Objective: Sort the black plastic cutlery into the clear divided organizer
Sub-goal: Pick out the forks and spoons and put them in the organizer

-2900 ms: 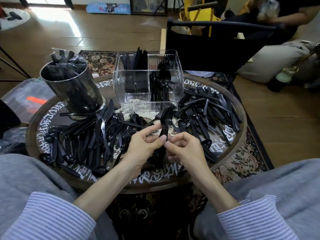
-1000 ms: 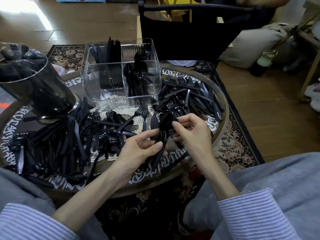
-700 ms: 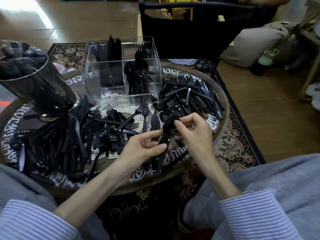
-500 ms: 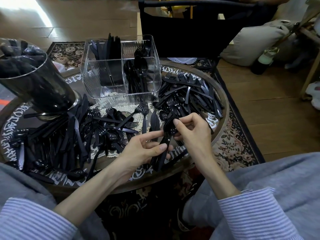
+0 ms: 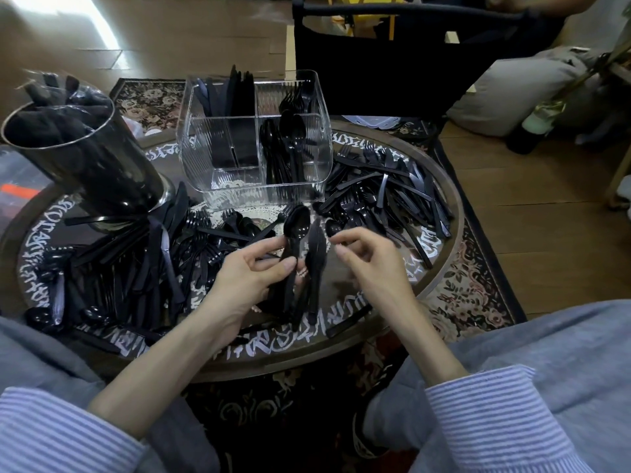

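Nearest, we log our left hand (image 5: pixel 251 276), fingers and thumb curled round a bundle of spoons (image 5: pixel 300 264) held upright over the near edge of the round table (image 5: pixel 456 213). One spoon bowl stands proud at the top of the bundle; the handles splay out below our palm.

Just right of it, our right hand (image 5: pixel 367 259) holds nothing. Its fingers are loosely curled, thumb and forefinger close together but apart from the bundle.

Beyond the hands, loose cutlery covers the tabletop: a left heap (image 5: pixel 136 264) of mostly knives with forks and spoons mixed in, and a right heap (image 5: pixel 386 192) of forks and knives, both unsorted.

Further back, centre, the clear organizer (image 5: pixel 256 141) stands on the table. Knives fill its far-left section, forks the far-right, spoons the near-right; the near-left section looks empty.

Far left, a dark tumbler (image 5: pixel 78 148) holds a dark bag or wrapping; we cannot tell which.

Risks, as we judge them:
- The bundle is fanned, not squared; a handle could slip free when it is lifted.
- The spoon section is already well filled, so a splayed bundle may catch on the divider or rim.
- All pieces are black and alike, so a stray fork may ride in unnoticed.
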